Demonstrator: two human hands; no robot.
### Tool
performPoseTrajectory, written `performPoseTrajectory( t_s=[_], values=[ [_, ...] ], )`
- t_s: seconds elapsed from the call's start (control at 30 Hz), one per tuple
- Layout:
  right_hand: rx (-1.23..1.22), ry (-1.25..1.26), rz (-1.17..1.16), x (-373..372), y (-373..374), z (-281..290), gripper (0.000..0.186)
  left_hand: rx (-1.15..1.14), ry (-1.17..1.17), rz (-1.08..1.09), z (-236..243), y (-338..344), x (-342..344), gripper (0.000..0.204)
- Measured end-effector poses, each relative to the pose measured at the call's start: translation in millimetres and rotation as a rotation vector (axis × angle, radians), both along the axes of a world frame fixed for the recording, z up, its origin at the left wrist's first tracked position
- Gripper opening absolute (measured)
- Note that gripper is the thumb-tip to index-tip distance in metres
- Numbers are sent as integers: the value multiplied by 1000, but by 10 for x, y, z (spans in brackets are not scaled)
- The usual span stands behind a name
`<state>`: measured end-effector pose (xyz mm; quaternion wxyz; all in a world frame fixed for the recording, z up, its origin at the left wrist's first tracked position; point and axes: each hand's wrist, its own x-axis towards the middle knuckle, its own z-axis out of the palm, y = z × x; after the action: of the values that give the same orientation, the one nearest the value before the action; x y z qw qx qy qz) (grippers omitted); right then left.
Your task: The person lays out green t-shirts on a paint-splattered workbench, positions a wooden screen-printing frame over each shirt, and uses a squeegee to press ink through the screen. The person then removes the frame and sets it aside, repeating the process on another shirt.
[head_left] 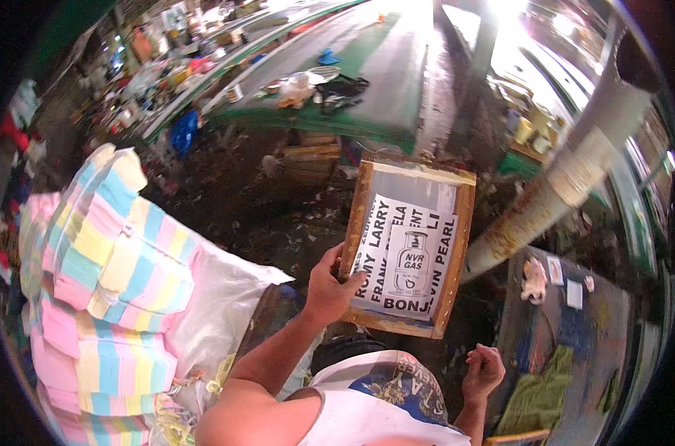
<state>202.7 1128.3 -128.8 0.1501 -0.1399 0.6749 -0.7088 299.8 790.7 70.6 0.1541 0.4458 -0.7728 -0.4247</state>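
My left hand [330, 286] grips the left side of a wood-framed screen [456, 238], which is tilted upright in front of me. Several white printed sheets [403, 271], with black lettering and a line drawing of a gas cylinder, lie over its grey mesh. My thumb rests on the face near the left edge. My right hand [484, 372] hangs below and right of the frame, apart from it, with its fingers curled and nothing visible in them.
Stacked bundles [114, 320] of pastel-striped cloth sit on white sheeting at left. A long green-edged table [263, 119] carrying bags runs ahead. A rusty pole [531, 208] slants at right above a stained bench [605, 349] with green cloth. Clutter [148, 74] fills the back left.
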Motion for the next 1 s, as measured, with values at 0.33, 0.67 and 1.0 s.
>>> performPoseTrajectory(
  t_s=[0.33, 0.67, 1.0],
  values=[
    [-75, 217, 365, -498, -527, 180, 19, -55, -126, 175, 167, 236, -76, 67],
    [-67, 314, 450, -1332, -921, -310, 16, -105, 87, 322, -217, 79, -157, 60],
    [-35, 102, 268, -1974, -1663, -979, 22, -214, 188, 381, -758, -848, -815, 43]
  ],
)
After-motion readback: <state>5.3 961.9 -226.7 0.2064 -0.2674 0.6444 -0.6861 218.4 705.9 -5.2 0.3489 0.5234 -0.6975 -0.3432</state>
